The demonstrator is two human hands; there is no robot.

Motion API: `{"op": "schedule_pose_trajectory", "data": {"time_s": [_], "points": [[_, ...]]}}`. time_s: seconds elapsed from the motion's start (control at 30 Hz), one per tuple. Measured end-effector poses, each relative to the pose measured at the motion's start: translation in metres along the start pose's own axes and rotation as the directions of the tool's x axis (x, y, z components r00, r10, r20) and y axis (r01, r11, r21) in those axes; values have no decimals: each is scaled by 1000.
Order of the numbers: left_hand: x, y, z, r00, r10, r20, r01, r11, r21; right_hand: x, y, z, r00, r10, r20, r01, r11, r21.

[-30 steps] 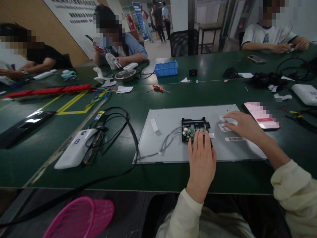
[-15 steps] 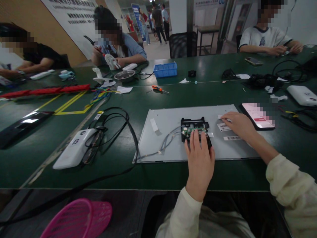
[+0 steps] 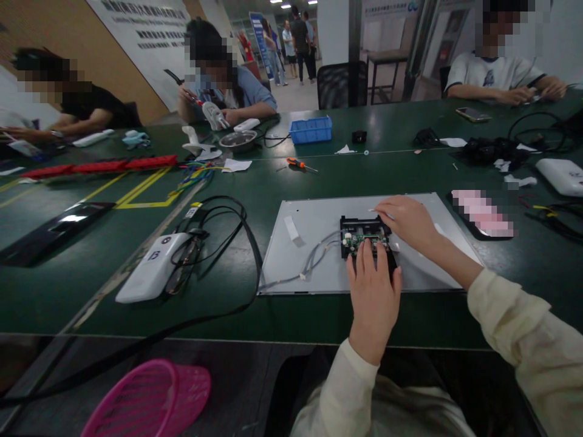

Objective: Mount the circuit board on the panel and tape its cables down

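Note:
A black plastic frame with a green circuit board [image 3: 353, 241] lies on a flat grey-white panel [image 3: 319, 209]. My left hand [image 3: 374, 297] rests over its near edge, fingers spread and fingertips touching the board. Just beyond the frame's back right corner, my right hand [image 3: 407, 221] is closed in a pinch on a small white strip [image 3: 372, 210], whose tip shows past the fingers. Grey cables [image 3: 313, 258] run from the frame's left side across the panel. A white paper strip [image 3: 292, 229] lies on the panel's left part.
Right of the panel is a phone [image 3: 483, 215]. To the left lie a white power bank [image 3: 152, 267] and black cables [image 3: 243, 224]. An orange screwdriver [image 3: 297, 163] and a blue basket [image 3: 311, 130] lie farther back. A pink basket [image 3: 150, 400] is below the table edge. Other people sit opposite.
My right hand has moved left from the labels on the panel's right side to the frame's back right corner. My left hand stays on the frame. The view has shifted slightly.

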State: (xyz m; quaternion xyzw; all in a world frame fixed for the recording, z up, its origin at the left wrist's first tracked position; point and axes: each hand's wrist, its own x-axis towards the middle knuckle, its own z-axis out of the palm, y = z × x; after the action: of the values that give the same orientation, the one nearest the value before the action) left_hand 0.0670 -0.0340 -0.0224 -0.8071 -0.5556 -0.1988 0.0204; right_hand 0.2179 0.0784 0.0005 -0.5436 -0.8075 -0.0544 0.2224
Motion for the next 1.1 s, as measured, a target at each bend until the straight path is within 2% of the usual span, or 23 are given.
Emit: {"op": "schedule_pose_trajectory", "data": {"time_s": [0.2,0.43,0.57,0.73,0.87,0.97,1.1], "points": [[-1,0,-1,1000,20,-17,-20,1000,6,8,-6,20,990,13,141,-9,999,-31],[-1,-1,-1,1000,10,-3,-10,1000,5,4,-1,26,984,50,170,-56,998,31],[0,0,-3,1000,12,8,-12,1000,8,0,1,28,988,59,141,-78,988,135],[3,1,-8,1000,6,12,-6,1000,-31,-7,3,28,996,80,40,-87,971,222],[6,0,-22,1000,11,11,-10,999,-40,-10,0,26,997,73,-15,-67,968,242],[22,-14,-41,999,26,24,-25,999,-37,-12,-3,25,998,40,-56,-24,962,271],[72,-59,-67,995,42,94,-42,999,-7,-14,-8,24,992,-18,-127,56,952,300]]}}
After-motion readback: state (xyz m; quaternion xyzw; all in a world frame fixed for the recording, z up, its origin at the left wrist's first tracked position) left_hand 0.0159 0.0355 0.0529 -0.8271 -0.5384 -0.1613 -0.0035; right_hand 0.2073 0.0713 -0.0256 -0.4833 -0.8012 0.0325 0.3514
